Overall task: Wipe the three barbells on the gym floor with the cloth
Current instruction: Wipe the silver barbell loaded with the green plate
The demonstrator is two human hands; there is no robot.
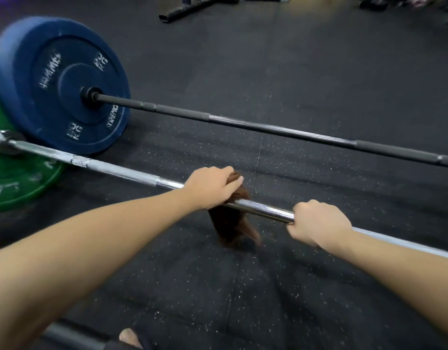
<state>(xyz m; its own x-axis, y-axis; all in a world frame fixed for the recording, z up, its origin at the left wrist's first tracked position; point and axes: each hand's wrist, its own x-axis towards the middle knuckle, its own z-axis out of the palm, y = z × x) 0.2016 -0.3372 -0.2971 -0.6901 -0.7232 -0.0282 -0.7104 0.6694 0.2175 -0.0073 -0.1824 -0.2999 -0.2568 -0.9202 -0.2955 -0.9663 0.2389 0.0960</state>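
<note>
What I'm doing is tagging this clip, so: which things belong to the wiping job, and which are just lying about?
Job: brown cloth, chrome barbell, black barbell, dark bar at the bottom edge (probably the third), left hand, right hand.
Lying about: blue plate, green plate, rack foot at the top.

I am gripping the chrome barbell (122,170) with both hands. My left hand (213,185) is pressing the brown cloth (233,223) around it, its tail hanging below the bar, and my right hand (316,221) is clasping bare steel nearby. Beyond this bar, the black barbell (268,127) with its blue plate (53,79) is lying on the floor.
</note>
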